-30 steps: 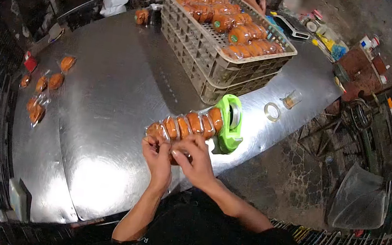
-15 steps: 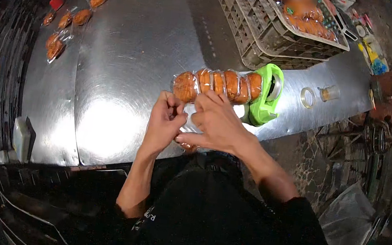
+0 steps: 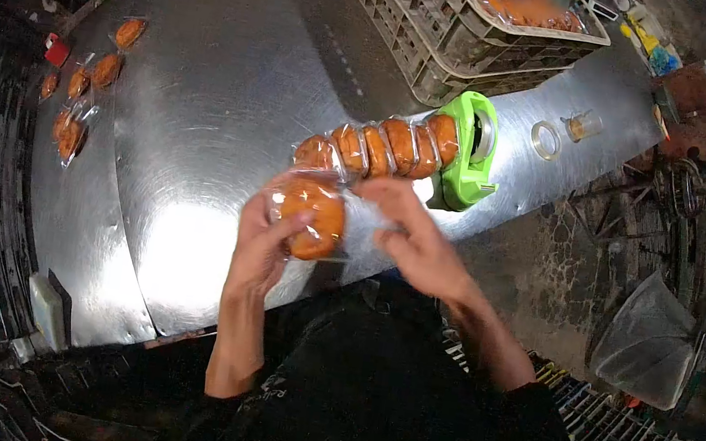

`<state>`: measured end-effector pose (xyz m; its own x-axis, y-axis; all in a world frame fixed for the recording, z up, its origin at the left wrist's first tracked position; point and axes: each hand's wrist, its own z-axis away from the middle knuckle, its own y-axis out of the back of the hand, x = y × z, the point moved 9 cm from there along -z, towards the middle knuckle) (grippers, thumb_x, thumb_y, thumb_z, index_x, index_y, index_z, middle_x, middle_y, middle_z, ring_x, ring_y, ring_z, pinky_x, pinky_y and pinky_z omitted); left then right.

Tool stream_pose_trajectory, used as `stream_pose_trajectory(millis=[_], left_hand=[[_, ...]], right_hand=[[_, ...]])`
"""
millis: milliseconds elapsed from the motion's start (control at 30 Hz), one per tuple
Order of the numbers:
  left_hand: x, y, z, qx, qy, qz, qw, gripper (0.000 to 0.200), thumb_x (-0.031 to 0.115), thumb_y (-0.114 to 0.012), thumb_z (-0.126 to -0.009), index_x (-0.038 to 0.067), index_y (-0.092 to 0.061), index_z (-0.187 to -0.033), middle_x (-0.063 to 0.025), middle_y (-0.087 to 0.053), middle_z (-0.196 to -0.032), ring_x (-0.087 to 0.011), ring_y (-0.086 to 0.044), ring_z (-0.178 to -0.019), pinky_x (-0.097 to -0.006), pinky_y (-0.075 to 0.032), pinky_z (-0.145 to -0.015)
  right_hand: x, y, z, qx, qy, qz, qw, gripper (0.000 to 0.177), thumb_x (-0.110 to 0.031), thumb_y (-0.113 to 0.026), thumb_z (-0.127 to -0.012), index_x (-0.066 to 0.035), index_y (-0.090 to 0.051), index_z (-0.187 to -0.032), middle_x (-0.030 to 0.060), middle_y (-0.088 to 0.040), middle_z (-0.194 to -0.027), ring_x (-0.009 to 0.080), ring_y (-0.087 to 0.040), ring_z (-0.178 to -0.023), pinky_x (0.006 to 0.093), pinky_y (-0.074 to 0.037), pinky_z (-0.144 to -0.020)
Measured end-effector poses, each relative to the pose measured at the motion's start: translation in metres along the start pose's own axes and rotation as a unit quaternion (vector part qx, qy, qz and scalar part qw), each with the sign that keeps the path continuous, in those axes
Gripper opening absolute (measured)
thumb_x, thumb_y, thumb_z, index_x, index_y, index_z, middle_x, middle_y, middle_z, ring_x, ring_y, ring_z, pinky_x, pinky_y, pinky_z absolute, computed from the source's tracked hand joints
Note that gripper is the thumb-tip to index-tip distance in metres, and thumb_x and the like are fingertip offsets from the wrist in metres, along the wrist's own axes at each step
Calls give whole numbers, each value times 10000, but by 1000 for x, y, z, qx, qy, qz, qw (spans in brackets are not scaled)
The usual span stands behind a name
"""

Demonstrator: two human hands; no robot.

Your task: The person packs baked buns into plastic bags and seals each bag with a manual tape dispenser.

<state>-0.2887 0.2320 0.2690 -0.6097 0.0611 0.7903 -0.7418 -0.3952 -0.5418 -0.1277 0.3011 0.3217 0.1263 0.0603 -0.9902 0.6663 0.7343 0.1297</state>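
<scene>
My left hand [image 3: 259,239] holds a round orange-brown food piece in clear plastic [image 3: 313,222], its thumb laid across the front. Just right of it is my right hand [image 3: 425,252], slightly blurred, thumb and fingers apart with nothing visible between them. Its fingertips are near the edge of the plastic. Beyond both hands, a row of similar wrapped pieces [image 3: 399,144] lies side by side on the metal table [image 3: 207,112]. A bright green tape dispenser [image 3: 464,189] stands at the row's right end.
A grey plastic crate [image 3: 445,63] with more wrapped pieces stands at the back. Several loose wrapped pieces [image 3: 106,70] lie at the far left. To the right are a ring-shaped roll [image 3: 535,141] and a small clear jar [image 3: 587,125]. A pale block [image 3: 47,311] sits near the front-left edge.
The wrapped piece has come up into full view in my left hand. My right hand has moved away from my left, and its fingers have spread. The camera view has shifted.
</scene>
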Motion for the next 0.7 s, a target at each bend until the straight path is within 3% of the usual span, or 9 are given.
stream_pose_trajectory(millis=[100,167,267,367,400,500,533,633,700], left_hand=[[15,49,-11,119,-148,-285,940,578,30,-630,-851,-31,-371,-1364,-183,-545,-1250,-263,-572,-1127,-365,-504,-932],[4,65,-35,157,-236,-488,825,606,46,-617,-870,-43,-317,-1389,-206,-524,-1262,-290,-547,-1157,-368,-494,-942],[-38,57,-81,94,-129,-379,912,755,235,-642,-901,-53,-204,-1445,-292,-324,-1440,-404,-403,-1304,-427,-337,-1092],[-28,33,-78,110,-123,-489,857,1022,446,-700,-835,-61,-87,-1477,-305,-258,-1478,-434,-362,-1331,-442,-286,-1122],[-10,12,-71,56,-137,-560,815,1259,620,-756,-691,15,-16,-1510,-277,-247,-1496,-451,-358,-1331,-456,-329,-1102],[2,-26,-81,-44,-20,-801,597,1291,629,-802,-603,112,-67,-1529,-246,-288,-1487,-451,-400,-1302,-487,-408,-1040],[2,-33,-84,-46,-19,-813,580,1244,601,-833,-547,196,-171,-1519,-210,-409,-1407,-434,-470,-1239,-506,-480,-951],[2,-33,-82,-6,-88,-775,625,882,458,-857,-592,172,-475,-1334,-132,-561,-1219,-365,-552,-1131,-465,-509,-882],[12,-36,-73,33,-111,-713,691,706,375,-859,-624,156,-577,-1233,-123,-582,-1180,-319,-567,-1106,-422,-507,-880]], right_hand=[[1,55,-24,81,94,336,934,634,-99,-687,-807,-38,-382,-1359,206,-448,-1345,369,-441,-1269,433,-351,-1079],[12,61,-48,20,80,502,861,787,-195,-797,-716,-78,-384,-1376,216,-411,-1378,403,-385,-1298,486,-284,-1114],[48,63,-77,-39,132,614,777,945,-282,-845,-624,-148,-363,-1426,231,-433,-1350,379,-411,-1285,555,-226,-1121],[50,46,-95,-132,121,638,749,971,-275,-854,-599,-159,-364,-1429,218,-487,-1268,390,-497,-1200,574,-263,-1096],[49,40,-104,-162,112,650,734,975,-271,-857,-591,-165,-367,-1426,211,-506,-1235,398,-521,-1171,580,-280,-1086],[55,24,-108,-149,113,639,746,812,-219,-808,-664,-164,-418,-1374,198,-505,-1165,438,-549,-1110,585,-357,-1032],[52,20,-102,-162,94,620,762,735,-188,-775,-699,-155,-434,-1350,206,-494,-1188,458,-543,-1112,581,-390,-1005],[66,14,-105,-226,30,479,848,683,-146,-724,-767,-137,-404,-1371,268,-372,-1391,498,-503,-1172,588,-433,-977],[67,13,-116,-243,38,413,877,711,-155,-747,-757,-148,-383,-1368,223,-421,-1275,490,-540,-1104,574,-479,-903]])
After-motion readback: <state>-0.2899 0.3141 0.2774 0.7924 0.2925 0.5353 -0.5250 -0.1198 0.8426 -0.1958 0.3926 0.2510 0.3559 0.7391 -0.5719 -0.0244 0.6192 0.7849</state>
